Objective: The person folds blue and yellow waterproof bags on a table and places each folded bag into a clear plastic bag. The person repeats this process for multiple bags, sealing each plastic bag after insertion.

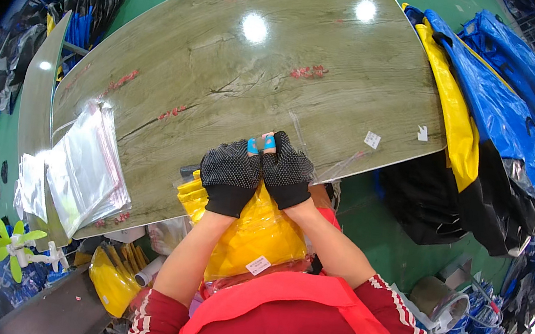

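My left hand and my right hand wear black gloves with pale dots. They meet side by side above the table's near edge, fingers curled in, the bare fingertips wrapped with blue tape. Under my wrists lies a folded yellow sheet in a clear plastic bag, reaching from the table's edge down toward my lap. Both hands appear closed on the upper end of this bag, though the gloves hide the exact grip. A white label sits on the bag's lower part.
The wood-patterned table carries a stack of clear plastic bags at left and small white labels at right. Blue, yellow and black sheets hang at the right edge. A small green-bladed fan stands lower left, near yellow packages.
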The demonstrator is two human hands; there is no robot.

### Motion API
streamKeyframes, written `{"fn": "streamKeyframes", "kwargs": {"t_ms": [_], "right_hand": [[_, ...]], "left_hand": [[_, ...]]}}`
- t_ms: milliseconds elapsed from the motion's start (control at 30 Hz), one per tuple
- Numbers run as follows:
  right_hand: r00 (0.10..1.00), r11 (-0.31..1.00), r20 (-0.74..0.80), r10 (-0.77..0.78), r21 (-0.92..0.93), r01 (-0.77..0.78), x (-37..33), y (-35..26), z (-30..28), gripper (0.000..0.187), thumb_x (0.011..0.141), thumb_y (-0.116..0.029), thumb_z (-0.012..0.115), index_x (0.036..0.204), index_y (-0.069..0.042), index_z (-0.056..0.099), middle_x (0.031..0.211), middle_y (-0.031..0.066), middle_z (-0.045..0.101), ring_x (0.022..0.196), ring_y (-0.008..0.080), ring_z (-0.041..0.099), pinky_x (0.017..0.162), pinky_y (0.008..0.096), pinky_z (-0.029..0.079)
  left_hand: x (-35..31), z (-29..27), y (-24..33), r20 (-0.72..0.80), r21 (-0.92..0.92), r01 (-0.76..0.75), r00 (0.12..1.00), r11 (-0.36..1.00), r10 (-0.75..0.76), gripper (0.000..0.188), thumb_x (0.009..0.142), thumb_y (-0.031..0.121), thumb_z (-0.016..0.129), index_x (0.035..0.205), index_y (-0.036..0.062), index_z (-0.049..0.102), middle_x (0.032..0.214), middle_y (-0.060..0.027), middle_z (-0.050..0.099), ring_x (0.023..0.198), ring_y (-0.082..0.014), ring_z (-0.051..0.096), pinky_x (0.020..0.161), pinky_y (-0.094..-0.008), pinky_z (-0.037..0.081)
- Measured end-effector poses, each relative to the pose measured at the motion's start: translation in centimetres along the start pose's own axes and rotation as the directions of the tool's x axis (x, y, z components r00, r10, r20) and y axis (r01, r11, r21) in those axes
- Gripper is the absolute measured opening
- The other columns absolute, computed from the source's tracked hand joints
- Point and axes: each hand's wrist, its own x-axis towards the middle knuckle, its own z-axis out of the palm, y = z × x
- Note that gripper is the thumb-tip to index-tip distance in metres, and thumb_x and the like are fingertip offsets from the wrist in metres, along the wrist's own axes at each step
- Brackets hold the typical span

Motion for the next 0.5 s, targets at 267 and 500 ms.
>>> {"fn": "streamKeyframes", "kwargs": {"t_ms": [267, 500], "right_hand": [[0.965, 0.986, 0.256, -0.052, 0.167, 0.009, 0.7, -0.2, -3.7, 0.032, 0.098, -0.032, 0.051, 0.102, -0.002, 0.062, 0.093, 0.0203, 0.067, 0.090, 0.0357, 0.065, 0.077, 0.0397, 0.050], [0.798, 0.696, 0.568, -0.202, 0.656, -0.292, 0.3, 1.3, -8.5, 0.038, 0.087, -0.015, 0.069, 0.122, -0.001, 0.062, 0.127, 0.0112, 0.061, 0.115, 0.0176, 0.057, 0.101, 0.0317, 0.043]], "left_hand": [[-0.2, -4.5, -2.2, -0.125, -0.551, 0.038, 0.984, 0.834, -0.127, 0.023, 0.087, 0.025, 0.065, 0.103, 0.0083, 0.068, 0.096, -0.0162, 0.068, 0.090, -0.0318, 0.065, 0.081, -0.0379, 0.051], [-9.3, -4.9, -11.3, 0.175, -0.913, 0.215, 0.974, 0.346, -0.146, 0.041, 0.084, 0.018, 0.072, 0.120, 0.0025, 0.062, 0.141, -0.0159, 0.050, 0.122, -0.0251, 0.052, 0.101, -0.0354, 0.041]]}}
